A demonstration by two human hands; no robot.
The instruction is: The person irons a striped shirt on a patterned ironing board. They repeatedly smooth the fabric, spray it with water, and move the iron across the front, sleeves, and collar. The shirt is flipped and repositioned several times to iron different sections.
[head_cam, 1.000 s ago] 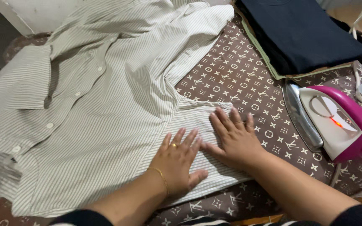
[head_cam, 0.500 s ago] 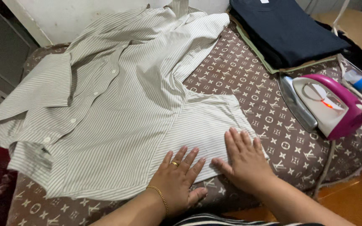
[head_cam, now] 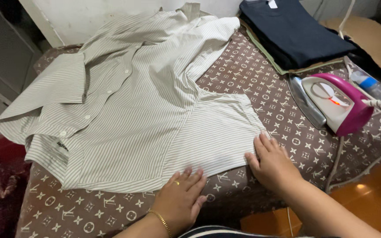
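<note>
Both hands lie flat and open, grasping nothing: left hand [head_cam: 179, 200] and right hand [head_cam: 272, 164] at the striped shirt's [head_cam: 133, 114] near hem. Beyond the right, a pink iron [head_cam: 338, 103] stands on the brown patterned cover [head_cam: 261, 75], orange floor [head_cam: 375, 194] below.

One striped shirt [head_cam: 124, 110], one pink iron [head_cam: 338, 103], one stack of folded dark clothes [head_cam: 294, 33], one patterned brown cover [head_cam: 261, 79], two hands, left [head_cam: 179, 200] and right [head_cam: 272, 163], were there.

Striped shirt [head_cam: 124, 105]: thin woven cloth, matt, lightly creased. Patterned brown cover [head_cam: 261, 83]: matt fabric, smooth. Iron [head_cam: 331, 103], right of frame: glossy magenta and white plastic shell, polished metal soleplate. Folded dark garment [head_cam: 296, 33], upper right: soft matt knit.
</note>
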